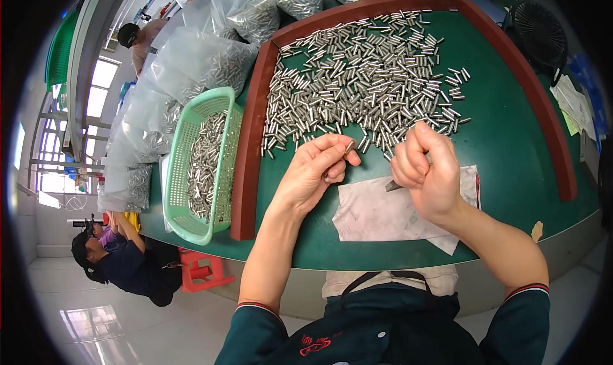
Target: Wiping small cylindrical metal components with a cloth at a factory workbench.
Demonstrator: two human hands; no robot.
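Observation:
Between the thumb and forefinger of my left hand (316, 170) is a short metal pin (350, 147); the other fingers curl in below it. My right hand (431, 173) is closed in a fist just to the right. A small dark grey piece (392, 186) pokes out under its fingers, its kind hidden by the grip. Beyond both hands lies a wide spread of loose shiny metal pins (357, 77), its near edge close to my fingertips. Partly under my right hand, a stained whitish cloth (367, 215) lies flat on the green tabletop (511, 154).
A raised brown wooden border (246, 173) edges the work area on the left, back and right. Left of it stands a green plastic basket (172, 192) of pins. Bulging clear bags (220, 65) line the back left. A black fan (536, 33) stands back right. Other people are at left.

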